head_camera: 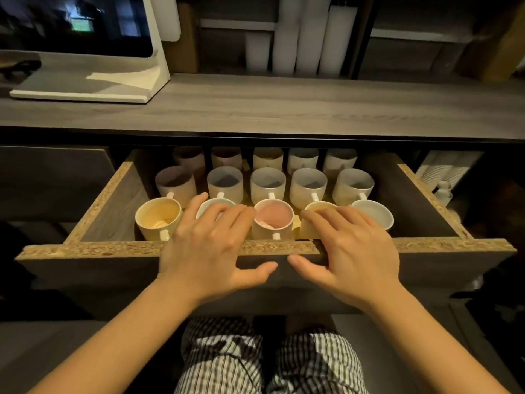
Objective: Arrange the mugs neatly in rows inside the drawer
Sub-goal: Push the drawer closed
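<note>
Both hands, left (206,245) and right (350,245), rest spread (holding nothing) over the drawer (93,248) front beside the pink mug (273,218).

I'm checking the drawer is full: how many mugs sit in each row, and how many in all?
Front row: 5 (two partly covered by the hands)
Middle row: 5
Back row: 5
Total: 15 mugs in the drawer
</note>
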Motion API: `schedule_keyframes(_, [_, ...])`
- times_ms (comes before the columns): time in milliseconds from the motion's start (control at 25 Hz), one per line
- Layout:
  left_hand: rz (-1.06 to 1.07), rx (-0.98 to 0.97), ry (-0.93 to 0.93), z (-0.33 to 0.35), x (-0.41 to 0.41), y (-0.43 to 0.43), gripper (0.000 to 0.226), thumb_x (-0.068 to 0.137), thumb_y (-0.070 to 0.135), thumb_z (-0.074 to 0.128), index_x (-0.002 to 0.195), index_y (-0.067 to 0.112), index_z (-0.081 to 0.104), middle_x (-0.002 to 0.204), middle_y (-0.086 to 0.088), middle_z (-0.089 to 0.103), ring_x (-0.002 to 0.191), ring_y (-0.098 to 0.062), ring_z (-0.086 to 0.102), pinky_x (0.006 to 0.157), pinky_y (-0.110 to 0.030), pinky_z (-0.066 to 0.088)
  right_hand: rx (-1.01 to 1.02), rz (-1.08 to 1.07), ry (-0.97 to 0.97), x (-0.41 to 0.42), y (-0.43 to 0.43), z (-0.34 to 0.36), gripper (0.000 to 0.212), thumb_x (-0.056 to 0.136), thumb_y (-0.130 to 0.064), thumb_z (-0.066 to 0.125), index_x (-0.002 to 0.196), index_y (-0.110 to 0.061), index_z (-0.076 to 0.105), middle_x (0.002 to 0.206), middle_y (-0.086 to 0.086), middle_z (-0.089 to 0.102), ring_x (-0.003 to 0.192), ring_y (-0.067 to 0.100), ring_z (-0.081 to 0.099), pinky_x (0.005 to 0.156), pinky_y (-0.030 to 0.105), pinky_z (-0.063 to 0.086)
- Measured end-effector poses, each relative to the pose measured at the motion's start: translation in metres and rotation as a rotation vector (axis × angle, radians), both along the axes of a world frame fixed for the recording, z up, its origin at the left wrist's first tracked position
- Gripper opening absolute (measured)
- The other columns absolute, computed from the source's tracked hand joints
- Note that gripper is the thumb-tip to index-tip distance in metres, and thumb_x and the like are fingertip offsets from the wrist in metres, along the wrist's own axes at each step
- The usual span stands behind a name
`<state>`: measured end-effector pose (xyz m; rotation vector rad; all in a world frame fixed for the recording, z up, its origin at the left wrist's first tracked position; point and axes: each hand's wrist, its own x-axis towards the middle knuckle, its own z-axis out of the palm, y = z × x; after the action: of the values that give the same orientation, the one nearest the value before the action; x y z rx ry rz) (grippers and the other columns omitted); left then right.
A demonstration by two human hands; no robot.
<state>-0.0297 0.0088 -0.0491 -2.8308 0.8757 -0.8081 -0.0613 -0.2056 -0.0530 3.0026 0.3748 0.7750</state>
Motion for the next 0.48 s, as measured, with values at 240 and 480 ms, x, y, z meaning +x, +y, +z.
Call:
schedule_keyframes(240, [0.014,0.086,0.054,0.001,0.04,-0.003,0.088,0.074,0.072,0.038,0.129,0.005,0.051,0.127,-0.011,0.06,0.117,-0.03,0.057,0.101,-0.052,0.038,-0.03,0.019,-0.014,0.041,-0.007,-0.004,0.08,0.076,-0.075,0.04,0.135,-0.021,0.048,0.132,0.005,0.059,0.126,0.028,0.05,0.099,0.042,0.043])
schedule_keyframes(480, [0.059,0.118,0.093,0.006,0.094,-0.011,0.093,0.076,0.073,0.03,0.136,0.004,0.042,0.138,-0.013,0.051,0.129,-0.032,0.046,0.103,-0.056,0.034,-0.082,-0.02,0.018,0.096,-0.013,0.001,0.09,0.079,-0.079,0.028,0.146,-0.019,0.026,0.15,0.01,0.038,0.142,0.029,0.026,0.112,0.045,0.023])
